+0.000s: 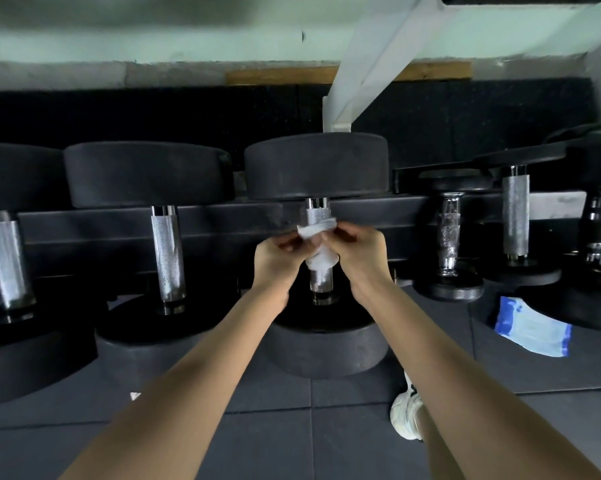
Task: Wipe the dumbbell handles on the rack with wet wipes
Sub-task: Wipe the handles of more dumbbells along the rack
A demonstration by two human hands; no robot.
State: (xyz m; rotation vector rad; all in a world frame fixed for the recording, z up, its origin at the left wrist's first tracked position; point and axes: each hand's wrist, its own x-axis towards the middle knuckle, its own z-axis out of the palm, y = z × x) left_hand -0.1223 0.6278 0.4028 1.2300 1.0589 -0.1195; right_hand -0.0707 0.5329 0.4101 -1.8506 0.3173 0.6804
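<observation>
A large black dumbbell lies across the low rack rail in the middle. A white wet wipe is wrapped around the middle of its knurled steel handle. My left hand pinches the wipe from the left and my right hand pinches it from the right, both pressed against the handle. Bare knurled metal shows above and below the wipe.
More dumbbells line the rack: one handle to the left, another at the far left, smaller ones to the right. A blue wet-wipe packet lies on the floor mat at right. My white shoe stands below. A white frame post rises behind.
</observation>
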